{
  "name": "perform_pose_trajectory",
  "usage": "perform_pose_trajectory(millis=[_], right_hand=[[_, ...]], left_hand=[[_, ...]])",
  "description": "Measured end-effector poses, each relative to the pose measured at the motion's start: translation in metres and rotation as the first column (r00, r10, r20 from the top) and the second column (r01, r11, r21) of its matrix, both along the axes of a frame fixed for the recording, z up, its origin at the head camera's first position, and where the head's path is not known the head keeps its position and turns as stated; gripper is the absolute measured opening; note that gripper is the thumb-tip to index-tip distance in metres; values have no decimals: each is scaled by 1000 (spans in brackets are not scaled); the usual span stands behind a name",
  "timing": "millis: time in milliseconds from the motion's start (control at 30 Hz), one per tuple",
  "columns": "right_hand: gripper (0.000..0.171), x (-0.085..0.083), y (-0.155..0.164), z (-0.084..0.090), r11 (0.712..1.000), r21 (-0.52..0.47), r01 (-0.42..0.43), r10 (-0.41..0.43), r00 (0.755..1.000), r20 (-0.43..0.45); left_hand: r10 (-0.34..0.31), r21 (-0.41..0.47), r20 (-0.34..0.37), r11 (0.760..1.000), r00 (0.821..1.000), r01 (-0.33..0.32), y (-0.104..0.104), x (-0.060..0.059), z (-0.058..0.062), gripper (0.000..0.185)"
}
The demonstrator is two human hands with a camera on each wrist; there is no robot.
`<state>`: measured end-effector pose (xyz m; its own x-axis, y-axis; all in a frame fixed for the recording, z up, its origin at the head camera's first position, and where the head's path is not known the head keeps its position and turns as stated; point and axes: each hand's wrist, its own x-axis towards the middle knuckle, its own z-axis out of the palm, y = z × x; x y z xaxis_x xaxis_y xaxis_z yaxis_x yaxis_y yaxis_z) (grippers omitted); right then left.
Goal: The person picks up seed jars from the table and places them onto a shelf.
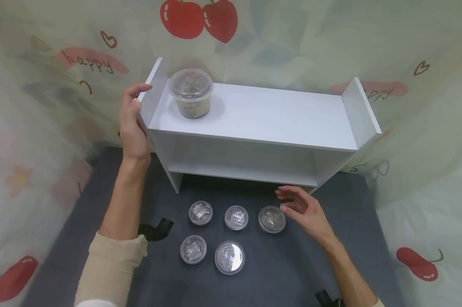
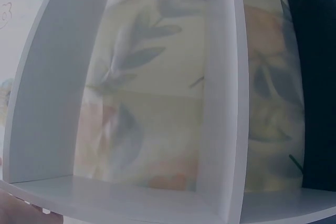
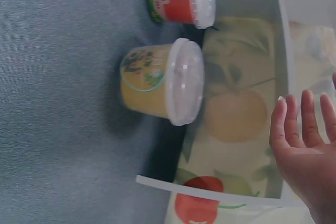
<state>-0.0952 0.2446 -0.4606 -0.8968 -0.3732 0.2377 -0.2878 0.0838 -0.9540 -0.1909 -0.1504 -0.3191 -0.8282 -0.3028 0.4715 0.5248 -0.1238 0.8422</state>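
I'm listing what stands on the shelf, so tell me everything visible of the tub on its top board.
The round tub looks like plastic, yellowish in its lower part and narrowing slightly toward the base. Its wide, see-through lid is on; something crinkled and shiny shows through. It stands upright at the left end of the top board of the white shelf, near the side panel. No hand touches it.
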Motion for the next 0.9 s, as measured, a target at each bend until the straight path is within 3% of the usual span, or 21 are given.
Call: perform_pose_trajectory(millis=[467, 900], right_hand=[[50, 11, 9, -28, 998, 54, 37, -39, 999, 31], [51, 19, 10, -51, 992, 80, 102, -105, 994, 36]], left_hand=[[33, -29, -17, 999, 999, -34, -1, 1, -3, 39], [23, -26, -14, 999, 1000, -24, -1, 1, -2, 39]])
